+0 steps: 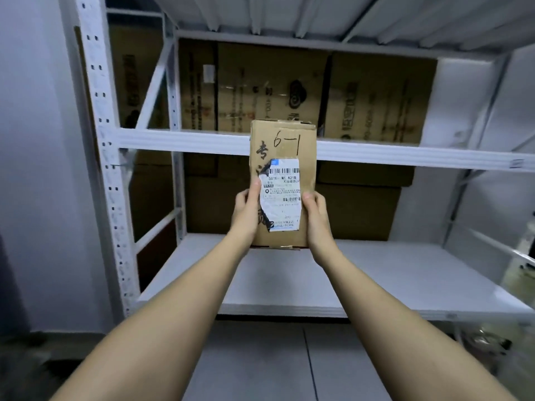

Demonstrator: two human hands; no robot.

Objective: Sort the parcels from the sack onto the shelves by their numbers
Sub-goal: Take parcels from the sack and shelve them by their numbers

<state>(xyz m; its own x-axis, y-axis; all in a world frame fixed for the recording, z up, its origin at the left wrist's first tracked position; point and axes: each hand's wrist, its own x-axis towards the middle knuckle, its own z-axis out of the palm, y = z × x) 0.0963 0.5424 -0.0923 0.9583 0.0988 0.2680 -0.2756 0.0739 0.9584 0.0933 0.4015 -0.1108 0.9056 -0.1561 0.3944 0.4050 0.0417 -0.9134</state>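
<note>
White shelving [289,151] fills the background. Left hand [246,211] and right hand [315,218] clamp the parcel [285,169], marked 6-1, above the lower shelf's front edge. Risk: the narrow bottom-end grip may let it tip forward.

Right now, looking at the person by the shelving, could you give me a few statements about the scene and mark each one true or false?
1. Both hands hold the cardboard parcel. True: the left hand and right hand grip its lower sides.
2. The handwritten number on the parcel is 3-2. False: it reads 6-1.
3. A torn white shipping label is stuck on the parcel's front. True.
4. The parcel already lies flat on the lower shelf. False: it is held upright in the air in front of the shelving.
5. Large brown cartons stand at the back of the upper shelf. True.
</note>
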